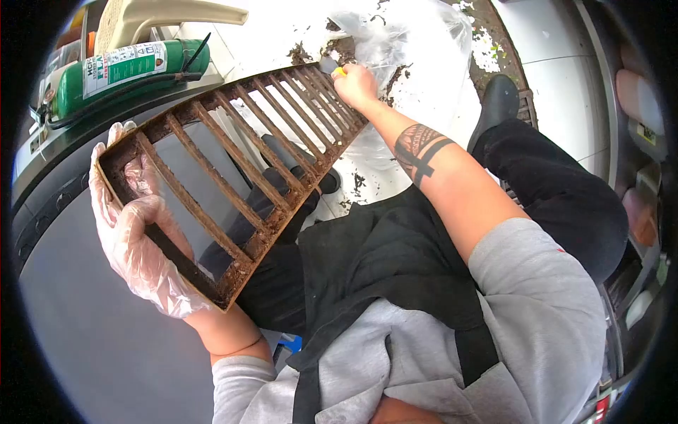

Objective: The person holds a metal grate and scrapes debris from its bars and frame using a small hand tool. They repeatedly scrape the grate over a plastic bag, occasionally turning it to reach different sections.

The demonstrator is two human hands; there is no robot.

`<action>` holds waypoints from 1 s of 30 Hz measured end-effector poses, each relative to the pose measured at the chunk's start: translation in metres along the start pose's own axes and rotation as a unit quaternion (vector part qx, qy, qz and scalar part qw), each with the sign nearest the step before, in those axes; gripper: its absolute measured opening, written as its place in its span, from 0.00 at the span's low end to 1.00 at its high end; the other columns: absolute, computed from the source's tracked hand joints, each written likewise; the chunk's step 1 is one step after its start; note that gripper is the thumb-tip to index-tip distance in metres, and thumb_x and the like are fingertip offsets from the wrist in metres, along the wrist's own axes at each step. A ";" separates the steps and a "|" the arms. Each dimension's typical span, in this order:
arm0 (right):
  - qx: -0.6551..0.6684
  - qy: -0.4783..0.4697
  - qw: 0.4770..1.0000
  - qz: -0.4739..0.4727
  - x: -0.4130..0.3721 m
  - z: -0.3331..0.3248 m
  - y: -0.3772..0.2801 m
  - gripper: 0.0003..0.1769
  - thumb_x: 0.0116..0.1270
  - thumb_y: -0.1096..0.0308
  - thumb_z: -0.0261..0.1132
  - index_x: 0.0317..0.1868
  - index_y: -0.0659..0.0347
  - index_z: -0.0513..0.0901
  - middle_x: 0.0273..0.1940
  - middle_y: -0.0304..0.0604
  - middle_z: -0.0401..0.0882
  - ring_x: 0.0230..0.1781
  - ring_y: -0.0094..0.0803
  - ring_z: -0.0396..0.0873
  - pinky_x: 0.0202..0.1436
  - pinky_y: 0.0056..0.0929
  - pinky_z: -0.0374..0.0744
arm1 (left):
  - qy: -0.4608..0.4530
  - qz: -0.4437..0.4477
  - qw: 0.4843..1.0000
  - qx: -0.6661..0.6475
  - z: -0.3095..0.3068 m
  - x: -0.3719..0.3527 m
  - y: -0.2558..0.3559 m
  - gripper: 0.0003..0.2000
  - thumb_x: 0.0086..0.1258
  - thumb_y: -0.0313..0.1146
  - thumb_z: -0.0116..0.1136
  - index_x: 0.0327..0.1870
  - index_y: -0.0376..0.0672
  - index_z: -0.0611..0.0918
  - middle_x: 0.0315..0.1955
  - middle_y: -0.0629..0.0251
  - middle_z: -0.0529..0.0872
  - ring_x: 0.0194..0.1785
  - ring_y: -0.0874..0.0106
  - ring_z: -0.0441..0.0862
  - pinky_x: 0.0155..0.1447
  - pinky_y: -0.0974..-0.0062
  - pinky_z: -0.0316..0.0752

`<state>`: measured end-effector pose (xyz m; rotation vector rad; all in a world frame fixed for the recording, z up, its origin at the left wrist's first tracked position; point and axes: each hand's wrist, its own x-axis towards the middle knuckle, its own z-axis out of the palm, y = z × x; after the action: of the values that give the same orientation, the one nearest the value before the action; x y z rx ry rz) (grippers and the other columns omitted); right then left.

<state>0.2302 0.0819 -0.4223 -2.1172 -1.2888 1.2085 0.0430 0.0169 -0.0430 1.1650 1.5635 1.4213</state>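
Note:
A rusty metal drain grate (263, 202) with slanting crossbars is held up at an angle, caked with brown dirt along its frame. My left hand (138, 237), in a clear plastic glove, is wrapped round its near end, thumb inside the frame. At the far end, my bare right hand (357, 86) grips a scraper (329, 65) with a grey blade and a bit of yellow handle showing. The blade is right at the grate's far corner; most of the handle is hidden in my fingers.
A green fire extinguisher (131, 74) lies at the upper left beside a beige plastic piece (162, 18). Clear plastic sheeting (431, 49) and dark debris (342, 49) cover the white floor ahead. A drain channel (487, 42) runs past my black boot (498, 102).

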 end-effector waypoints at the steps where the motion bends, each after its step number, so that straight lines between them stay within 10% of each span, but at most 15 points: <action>1: 0.000 0.000 1.000 -0.001 -0.001 -0.001 0.001 0.18 0.67 0.54 0.66 0.47 0.59 0.89 0.49 0.57 0.89 0.53 0.55 0.86 0.58 0.49 0.81 | 0.000 0.000 1.000 0.000 0.002 -0.001 0.001 0.41 0.47 0.15 0.42 0.74 0.22 0.63 0.73 0.36 0.69 0.80 0.49 0.65 0.87 0.58 0.55; 10: -0.091 0.030 0.970 -0.223 0.018 -0.032 0.011 0.18 0.72 0.49 0.63 0.45 0.51 0.91 0.46 0.46 0.90 0.50 0.45 0.86 0.65 0.52 0.72 | 0.013 0.003 1.000 -0.002 0.006 0.001 0.003 0.41 0.47 0.13 0.38 0.73 0.23 0.65 0.69 0.39 0.74 0.77 0.51 0.69 0.86 0.57 0.58; 30: -0.145 -0.007 0.971 -0.190 -0.007 -0.037 -0.028 0.18 0.71 0.50 0.63 0.45 0.52 0.91 0.46 0.48 0.90 0.52 0.48 0.86 0.68 0.55 0.70 | 0.019 0.003 1.000 -0.007 -0.005 0.000 -0.005 0.42 0.47 0.14 0.41 0.75 0.25 0.65 0.70 0.40 0.73 0.76 0.53 0.71 0.84 0.60 0.61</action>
<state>0.2446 0.0940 -0.3785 -1.9174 -1.8702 0.9163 0.0379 0.0149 -0.0471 1.1405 1.5743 1.4634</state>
